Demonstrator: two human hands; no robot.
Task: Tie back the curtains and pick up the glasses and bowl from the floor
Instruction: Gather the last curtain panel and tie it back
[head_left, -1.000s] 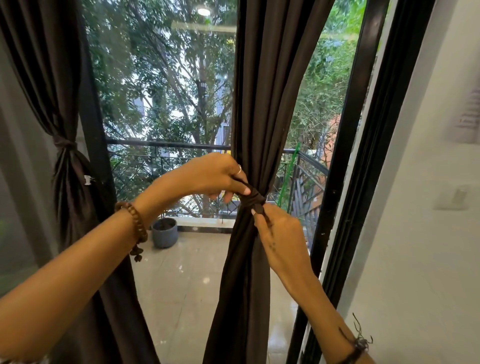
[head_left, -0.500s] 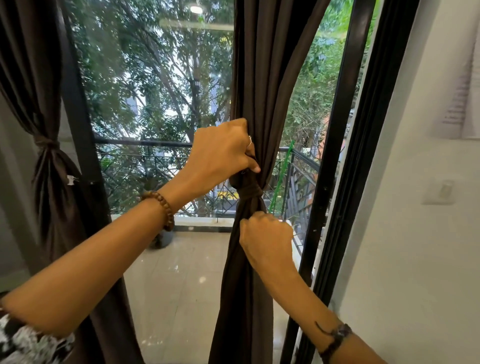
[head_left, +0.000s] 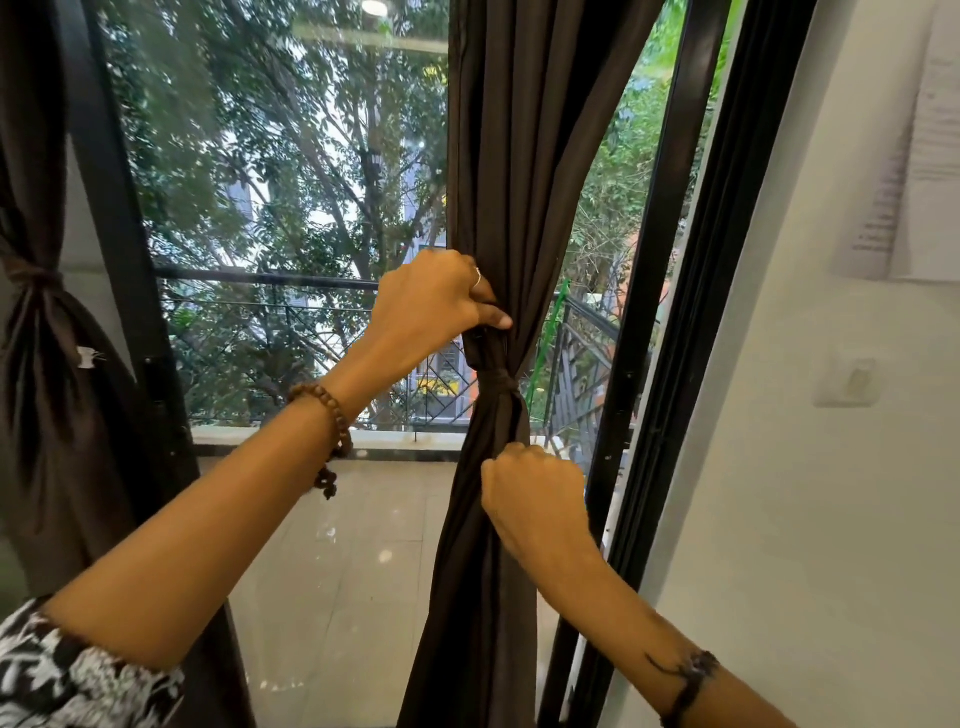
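Right curtain (head_left: 506, 156) hangs upright, long axis vertical, just left of the black door frame (head_left: 670, 260). Gathered tight at mid-height by a knotted tie (head_left: 500, 383), folds fanning out above and below it.

Left hand (head_left: 434, 306) just above the tie, fingers and thumb curled round the bunched fabric, gripping it. Beaded bracelet (head_left: 324, 410) on that wrist.

Right hand (head_left: 535, 493) just below the tie, clenched on the lower folds; curtain runs down past its left side.

Left curtain (head_left: 41, 364) at far left, also upright, already cinched by its own tie (head_left: 34, 275).

Balcony railing (head_left: 270, 278) and trees beyond the glass.
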